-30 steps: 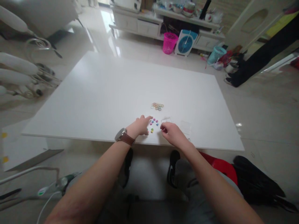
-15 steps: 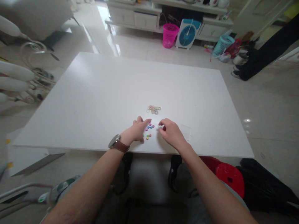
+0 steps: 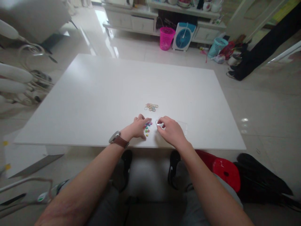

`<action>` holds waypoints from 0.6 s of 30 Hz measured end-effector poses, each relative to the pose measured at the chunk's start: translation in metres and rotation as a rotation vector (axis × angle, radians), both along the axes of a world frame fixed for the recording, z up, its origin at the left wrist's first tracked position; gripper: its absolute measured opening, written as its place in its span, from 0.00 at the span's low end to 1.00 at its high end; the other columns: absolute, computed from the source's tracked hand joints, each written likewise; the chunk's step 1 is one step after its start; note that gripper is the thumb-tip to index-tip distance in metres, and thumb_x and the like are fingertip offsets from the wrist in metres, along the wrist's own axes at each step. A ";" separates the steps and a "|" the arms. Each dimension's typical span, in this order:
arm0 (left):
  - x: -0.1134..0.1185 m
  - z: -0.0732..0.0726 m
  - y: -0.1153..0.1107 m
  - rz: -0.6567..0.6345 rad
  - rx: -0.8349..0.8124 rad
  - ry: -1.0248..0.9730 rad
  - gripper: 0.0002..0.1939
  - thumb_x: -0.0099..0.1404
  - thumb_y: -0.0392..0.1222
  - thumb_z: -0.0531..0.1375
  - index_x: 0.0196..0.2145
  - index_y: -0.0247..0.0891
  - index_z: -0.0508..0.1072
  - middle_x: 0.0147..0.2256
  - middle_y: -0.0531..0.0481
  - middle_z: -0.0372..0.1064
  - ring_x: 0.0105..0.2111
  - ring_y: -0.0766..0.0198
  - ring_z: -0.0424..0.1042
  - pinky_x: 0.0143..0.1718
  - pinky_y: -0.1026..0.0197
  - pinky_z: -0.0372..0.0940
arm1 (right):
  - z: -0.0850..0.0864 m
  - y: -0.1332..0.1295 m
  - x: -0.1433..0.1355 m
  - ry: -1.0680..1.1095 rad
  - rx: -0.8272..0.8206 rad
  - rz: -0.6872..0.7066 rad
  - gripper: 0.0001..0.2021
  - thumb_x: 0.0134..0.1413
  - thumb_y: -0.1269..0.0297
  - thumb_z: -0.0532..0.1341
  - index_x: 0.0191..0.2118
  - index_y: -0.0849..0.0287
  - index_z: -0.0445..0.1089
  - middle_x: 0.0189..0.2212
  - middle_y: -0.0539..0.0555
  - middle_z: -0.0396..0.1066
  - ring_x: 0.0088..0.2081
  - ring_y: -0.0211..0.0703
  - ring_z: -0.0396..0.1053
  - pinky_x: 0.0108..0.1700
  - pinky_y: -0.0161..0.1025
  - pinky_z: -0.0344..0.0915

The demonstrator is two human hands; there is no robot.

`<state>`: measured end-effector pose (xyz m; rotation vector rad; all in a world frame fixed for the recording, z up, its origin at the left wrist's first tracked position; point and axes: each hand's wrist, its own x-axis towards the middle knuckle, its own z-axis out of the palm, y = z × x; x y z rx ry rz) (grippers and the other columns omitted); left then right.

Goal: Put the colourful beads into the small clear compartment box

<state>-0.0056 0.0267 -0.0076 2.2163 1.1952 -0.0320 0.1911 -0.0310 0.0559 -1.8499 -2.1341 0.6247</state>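
Trinkets (image 3: 147, 135) near the bench's front edge (image 3: 89, 144) look light, probably slippery, so pinch their sides; left hand (image 3: 137, 128) wide around them, right hand (image 3: 172, 132) narrow, can't tell what's held.

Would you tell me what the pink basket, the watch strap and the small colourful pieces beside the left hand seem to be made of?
Pink basket: likely moulded plastic, given its even colour and perforated wall.
Watch strap: perhaps smooth leather, from its brown tone; imitation is possible.
Colourful pieces: maybe plastic, being brightly coloured; too small to judge finish.
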 end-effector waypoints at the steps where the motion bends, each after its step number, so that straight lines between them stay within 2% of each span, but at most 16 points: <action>1: 0.001 0.000 -0.002 -0.009 0.006 -0.004 0.51 0.39 0.37 0.76 0.61 0.45 0.65 0.52 0.42 0.60 0.56 0.45 0.59 0.59 0.47 0.61 | 0.000 -0.002 0.002 -0.017 0.001 -0.003 0.05 0.62 0.67 0.59 0.40 0.56 0.72 0.41 0.53 0.73 0.38 0.42 0.70 0.42 0.38 0.62; 3: 0.004 0.000 -0.006 -0.022 0.040 -0.031 0.43 0.43 0.34 0.73 0.58 0.44 0.67 0.51 0.42 0.60 0.56 0.46 0.59 0.58 0.48 0.61 | 0.000 -0.003 0.004 -0.038 0.003 -0.003 0.05 0.62 0.67 0.59 0.40 0.56 0.72 0.41 0.54 0.74 0.38 0.42 0.70 0.41 0.38 0.61; 7: 0.008 0.000 -0.006 -0.016 0.087 -0.113 0.20 0.55 0.30 0.65 0.46 0.40 0.73 0.48 0.42 0.62 0.51 0.52 0.64 0.57 0.49 0.62 | 0.003 0.003 -0.003 0.010 0.010 0.015 0.05 0.62 0.66 0.59 0.40 0.56 0.72 0.41 0.53 0.74 0.39 0.41 0.71 0.43 0.38 0.62; 9: 0.008 0.001 -0.003 -0.003 0.091 -0.146 0.19 0.55 0.30 0.65 0.45 0.40 0.74 0.48 0.42 0.62 0.49 0.53 0.65 0.56 0.50 0.63 | 0.004 0.008 -0.009 0.010 0.008 0.023 0.06 0.63 0.66 0.58 0.40 0.56 0.73 0.41 0.53 0.74 0.39 0.42 0.71 0.42 0.38 0.62; 13: 0.008 0.000 0.003 -0.035 0.094 -0.131 0.33 0.45 0.31 0.71 0.50 0.40 0.71 0.50 0.42 0.62 0.54 0.47 0.62 0.57 0.47 0.62 | 0.006 0.016 -0.016 -0.032 -0.008 0.041 0.07 0.64 0.65 0.58 0.40 0.56 0.73 0.41 0.54 0.74 0.39 0.43 0.71 0.41 0.38 0.61; 18: 0.013 -0.009 0.004 -0.032 0.097 -0.128 0.16 0.52 0.33 0.67 0.40 0.38 0.72 0.44 0.44 0.64 0.44 0.54 0.66 0.49 0.52 0.66 | 0.006 0.022 -0.013 -0.031 -0.023 0.029 0.07 0.64 0.65 0.57 0.40 0.56 0.73 0.41 0.54 0.74 0.41 0.43 0.71 0.43 0.38 0.62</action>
